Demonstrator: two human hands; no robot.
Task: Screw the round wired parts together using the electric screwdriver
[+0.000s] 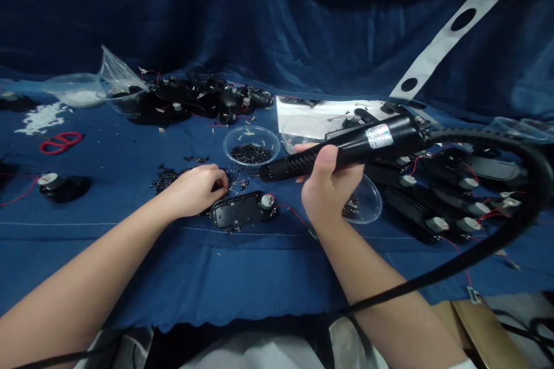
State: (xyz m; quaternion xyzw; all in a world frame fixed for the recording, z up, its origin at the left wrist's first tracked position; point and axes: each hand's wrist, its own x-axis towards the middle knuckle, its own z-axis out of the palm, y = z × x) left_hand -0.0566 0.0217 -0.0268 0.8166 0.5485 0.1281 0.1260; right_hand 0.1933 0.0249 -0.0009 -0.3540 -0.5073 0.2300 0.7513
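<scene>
My right hand (326, 184) is wrapped round a black corded electric screwdriver (359, 147), held nearly level above the table with its tip pointing left. My left hand (201, 189) is closed, thumb and fingers pinched together at a pile of small black screws (167, 177); what is between the fingertips is hidden. Just right of that hand, a black oblong plastic part (238, 211) lies on the blue cloth, with a round whitish motor-like piece at one end and a red wire. Behind it stands a clear round tub (251, 153) of dark screws.
Similar black parts (433, 207) with red wires lie at the right, more in a heap (208, 98) at the back. Another clear tub (367, 202) is beside my right wrist. Red-handled scissors (61, 142) and white pieces (43, 118) lie left. The screwdriver's thick cord (489, 236) loops at right.
</scene>
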